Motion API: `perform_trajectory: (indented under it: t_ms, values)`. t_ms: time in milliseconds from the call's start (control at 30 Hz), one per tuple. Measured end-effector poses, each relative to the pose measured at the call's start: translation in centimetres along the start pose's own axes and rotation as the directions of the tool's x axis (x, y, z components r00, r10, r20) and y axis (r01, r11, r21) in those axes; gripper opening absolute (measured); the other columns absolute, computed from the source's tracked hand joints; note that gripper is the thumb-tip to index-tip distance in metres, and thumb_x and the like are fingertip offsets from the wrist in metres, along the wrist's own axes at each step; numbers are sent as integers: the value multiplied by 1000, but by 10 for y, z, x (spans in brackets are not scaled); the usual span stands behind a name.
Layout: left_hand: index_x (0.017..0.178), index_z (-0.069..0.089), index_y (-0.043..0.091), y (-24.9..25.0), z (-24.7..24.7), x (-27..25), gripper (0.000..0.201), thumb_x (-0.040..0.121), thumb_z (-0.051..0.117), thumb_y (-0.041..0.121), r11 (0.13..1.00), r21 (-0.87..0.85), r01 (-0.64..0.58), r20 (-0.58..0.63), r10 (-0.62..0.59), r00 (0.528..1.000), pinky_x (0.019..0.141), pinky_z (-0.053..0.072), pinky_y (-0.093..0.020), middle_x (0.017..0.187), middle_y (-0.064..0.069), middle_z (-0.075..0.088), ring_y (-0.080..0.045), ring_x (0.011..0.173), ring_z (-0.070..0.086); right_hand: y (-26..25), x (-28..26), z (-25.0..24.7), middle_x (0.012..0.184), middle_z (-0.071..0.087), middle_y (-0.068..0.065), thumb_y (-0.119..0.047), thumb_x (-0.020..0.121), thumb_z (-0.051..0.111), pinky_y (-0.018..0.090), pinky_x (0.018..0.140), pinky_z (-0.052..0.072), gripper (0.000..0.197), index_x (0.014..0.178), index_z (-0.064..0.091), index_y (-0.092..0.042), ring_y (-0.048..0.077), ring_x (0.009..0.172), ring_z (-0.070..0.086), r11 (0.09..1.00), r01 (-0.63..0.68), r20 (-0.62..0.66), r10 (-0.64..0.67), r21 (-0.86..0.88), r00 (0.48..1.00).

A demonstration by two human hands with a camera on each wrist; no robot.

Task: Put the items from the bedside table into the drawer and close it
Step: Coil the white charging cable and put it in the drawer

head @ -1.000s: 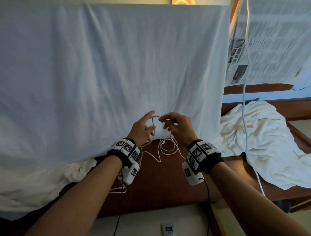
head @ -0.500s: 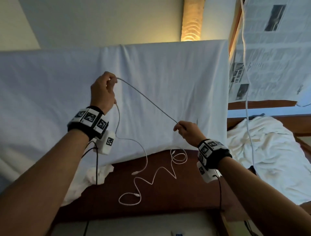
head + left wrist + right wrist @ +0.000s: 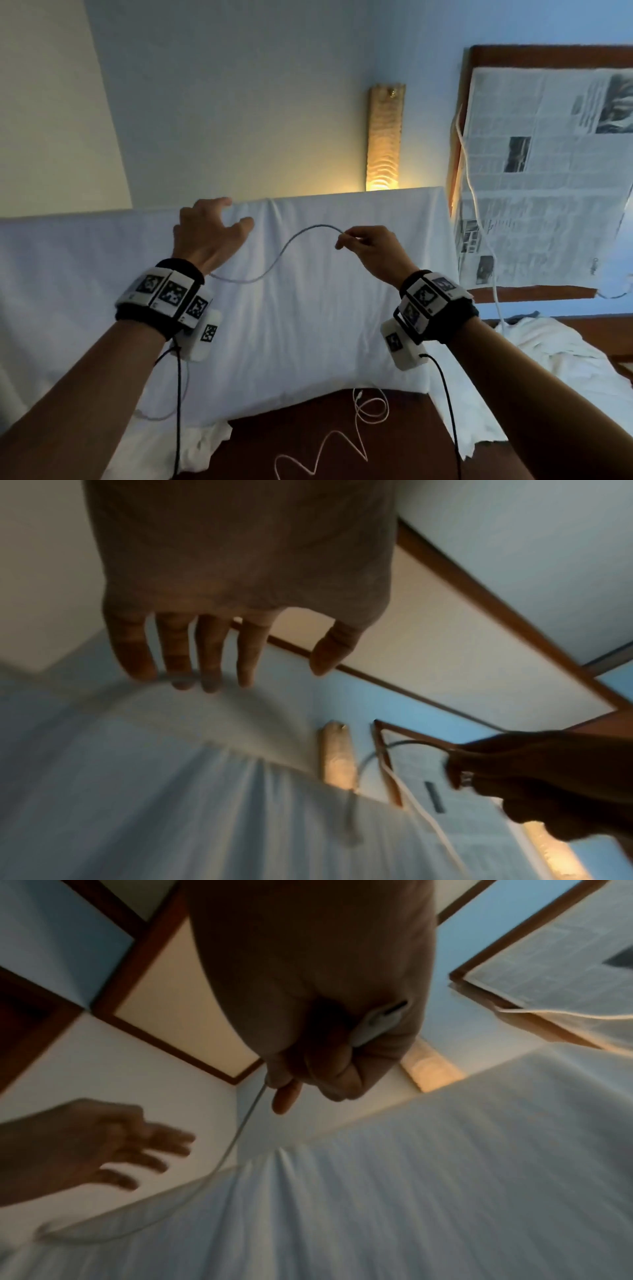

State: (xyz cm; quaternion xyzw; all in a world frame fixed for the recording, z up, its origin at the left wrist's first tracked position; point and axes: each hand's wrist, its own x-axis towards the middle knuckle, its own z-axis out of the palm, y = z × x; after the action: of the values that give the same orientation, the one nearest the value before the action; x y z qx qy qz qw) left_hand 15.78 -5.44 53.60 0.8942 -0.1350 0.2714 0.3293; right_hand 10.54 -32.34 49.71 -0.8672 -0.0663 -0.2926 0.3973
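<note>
A thin white charging cable (image 3: 291, 246) arcs in the air in front of a white sheet. My right hand (image 3: 342, 238) pinches it near one end; the right wrist view shows its plug (image 3: 377, 1020) lying against the palm of that hand (image 3: 291, 1091). From the pinch the cable dips left and passes behind my left wrist. My left hand (image 3: 233, 216) is raised with fingers spread and grips nothing; in the left wrist view the blurred cable (image 3: 171, 679) runs past its fingertips (image 3: 209, 683). A second white cable (image 3: 363, 421) lies in loops on the brown bedside table (image 3: 291, 442).
The white sheet (image 3: 308, 325) drapes over the board behind the table. A lit wall lamp (image 3: 383, 137) hangs above it. At right are a newspaper-covered frame (image 3: 548, 171), a hanging white cord (image 3: 479, 212) and crumpled white cloth (image 3: 555, 363).
My left hand let go of the cable and spread its fingers. The right hand rose with the cable end, so the taut line has gone slack into an arc. The head view tilted upward.
</note>
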Motion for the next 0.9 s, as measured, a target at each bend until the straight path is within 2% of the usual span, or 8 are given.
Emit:
perform_trajectory:
  t_ms: [100, 167, 233, 300, 433, 633, 733, 900]
  values:
    - [151, 30, 24, 45, -1, -7, 61, 96, 50, 42, 961, -222, -167, 311, 232, 922, 105, 37, -33, 136, 2, 56, -18, 126, 50, -45, 19, 3, 65, 62, -2, -31, 94, 58, 12, 50, 32, 22, 81, 74, -23, 5, 49, 41, 991, 116, 87, -110, -62, 990]
    - [145, 39, 24, 61, 1, -9, 51, 98, 47, 42, 934, -316, -167, 402, 292, 868, 95, 48, -34, 110, -1, 68, -16, 101, 64, -71, 25, 7, 56, 55, -11, -28, 94, 58, 13, 51, 32, 22, 80, 72, -20, 2, 48, 43, 982, 174, 120, -165, -75, 979]
    - [122, 57, 18, 61, -9, -4, 35, 97, 49, 41, 922, -359, -143, 365, 280, 888, 73, 52, -33, 81, -1, 62, -15, 67, 59, -86, 27, 4, 49, 51, -13, -26, 94, 60, 12, 48, 33, 19, 84, 70, -14, 2, 44, 44, 991, 134, 144, -134, 9, 980]
    - [98, 64, 12, 51, -24, 2, 26, 98, 51, 35, 921, -327, -213, 258, 304, 917, 56, 38, -29, 64, 1, 47, -13, 54, 40, -91, 26, -6, 59, 55, -10, -25, 94, 60, 17, 48, 38, 21, 93, 69, -7, 5, 48, 44, 994, 53, 180, -69, 93, 981]
    - [82, 63, 10, 40, -48, 9, 24, 98, 52, 24, 920, -218, -327, 66, 348, 935, 49, 28, -23, 53, 3, 43, -7, 42, 33, -88, 22, -30, 75, 71, 3, -17, 92, 63, 22, 55, 42, 17, 97, 72, -3, 12, 54, 46, 970, 51, 150, -88, 238, 985]
    - [79, 61, 11, 57, -58, 4, 30, 101, 45, 23, 923, -317, -217, 197, 288, 937, 59, 38, -29, 60, 1, 44, -13, 55, 39, -101, 28, -50, 70, 68, 1, -19, 91, 62, 31, 64, 46, 15, 89, 75, -12, 14, 58, 51, 960, 154, -112, -130, 232, 985]
    - [99, 64, 4, 81, -52, -10, 29, 104, 41, 21, 846, -531, -53, 369, 287, 884, 63, 51, -29, 72, -5, 51, -16, 65, 49, -116, 29, -61, 68, 65, -4, -18, 92, 59, 24, 58, 45, 17, 89, 75, -13, 10, 55, 51, 969, 213, -142, -195, 125, 971]
    - [85, 59, 8, 123, -38, -20, 24, 101, 45, 18, 729, -684, -31, 246, 270, 931, 58, 47, -29, 66, 1, 45, -13, 57, 40, -129, 24, -74, 73, 69, -2, -18, 93, 59, 27, 58, 46, 17, 94, 75, -14, 11, 56, 53, 954, 294, -67, -298, -54, 952]
